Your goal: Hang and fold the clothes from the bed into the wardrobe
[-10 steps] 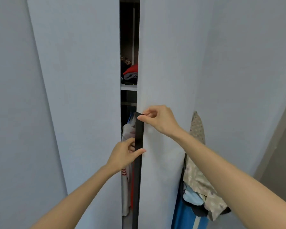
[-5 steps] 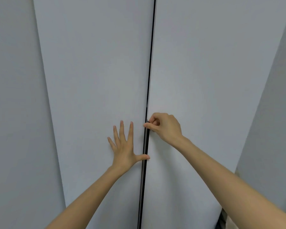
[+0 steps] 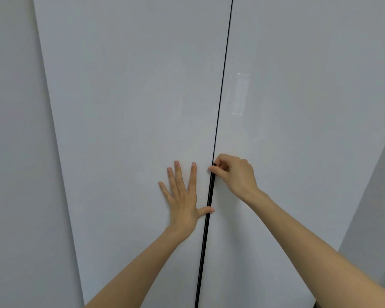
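Note:
Two pale grey wardrobe doors fill the view, the left door and the right door, meeting at a thin black seam. My left hand presses flat on the left door with fingers spread, its thumb reaching the seam. Just right of the seam, my right hand has curled fingers that pinch the black handle strip on the right door's edge. The wardrobe's inside and all clothes are hidden.
A further pale panel stands to the left of the doors. A grey wall rises at the right edge.
The doors stood ajar one second ago with hanging clothes visible in the gap; they are now together. My left hand moved from the door edge to lie flat on the left door.

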